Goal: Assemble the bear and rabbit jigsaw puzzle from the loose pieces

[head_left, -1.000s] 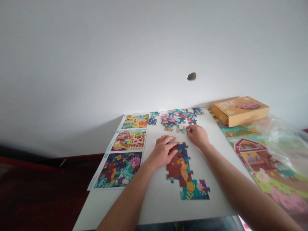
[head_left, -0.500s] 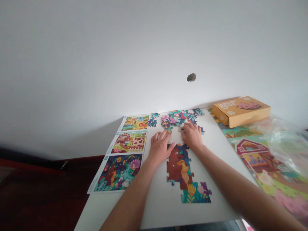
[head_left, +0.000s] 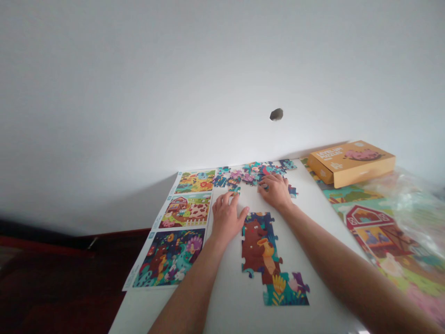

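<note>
A partly joined puzzle (head_left: pixel 264 250) with a brown bear and flowers lies on the white table (head_left: pixel 229 297). My left hand (head_left: pixel 225 215) rests flat and open just left of its top edge, fingertips touching a small loose piece (head_left: pixel 235 189). My right hand (head_left: pixel 276 190) lies palm down at the near edge of a heap of loose pieces (head_left: pixel 253 172) by the wall. Its fingers are curled over pieces there, and what they hold is hidden.
A picture sheet (head_left: pixel 181 222) with three puzzle images lies at the left. An orange puzzle box (head_left: pixel 351 162) stands at the back right. A finished barn puzzle (head_left: pixel 382 232) and a clear plastic bag (head_left: pixel 410 199) cover the right side. The wall runs right behind the table.
Both hands have slid away from me, off the joined bear section, toward the heap of loose pieces. The camera has tilted slightly.
</note>
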The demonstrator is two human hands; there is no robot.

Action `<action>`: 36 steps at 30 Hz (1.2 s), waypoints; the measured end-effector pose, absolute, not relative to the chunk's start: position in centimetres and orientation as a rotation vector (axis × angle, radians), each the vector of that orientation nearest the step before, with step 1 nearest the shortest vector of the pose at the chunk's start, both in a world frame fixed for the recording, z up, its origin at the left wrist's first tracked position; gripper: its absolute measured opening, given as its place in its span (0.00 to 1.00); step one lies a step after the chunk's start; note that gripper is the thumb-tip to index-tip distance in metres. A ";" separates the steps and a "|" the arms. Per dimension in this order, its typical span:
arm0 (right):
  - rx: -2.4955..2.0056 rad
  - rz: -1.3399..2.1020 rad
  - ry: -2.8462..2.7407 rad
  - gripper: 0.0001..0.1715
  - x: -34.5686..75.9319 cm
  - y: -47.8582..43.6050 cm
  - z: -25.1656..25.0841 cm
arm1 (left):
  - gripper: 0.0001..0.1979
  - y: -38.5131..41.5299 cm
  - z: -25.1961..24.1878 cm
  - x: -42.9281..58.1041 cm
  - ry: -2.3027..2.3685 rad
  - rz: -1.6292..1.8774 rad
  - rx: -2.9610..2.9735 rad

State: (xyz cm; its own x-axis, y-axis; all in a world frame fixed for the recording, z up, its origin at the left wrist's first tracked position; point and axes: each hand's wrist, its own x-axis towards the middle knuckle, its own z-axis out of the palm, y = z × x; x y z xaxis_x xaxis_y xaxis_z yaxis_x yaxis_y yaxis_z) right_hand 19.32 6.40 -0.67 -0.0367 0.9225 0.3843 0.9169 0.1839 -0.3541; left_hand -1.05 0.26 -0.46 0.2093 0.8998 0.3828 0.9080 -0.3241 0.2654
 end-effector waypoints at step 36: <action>-1.696 0.076 -2.091 0.18 19.5 11.9 -0.3 | 0.19 0.4 -0.3 -1.0 -1.857 -0.788 -2.423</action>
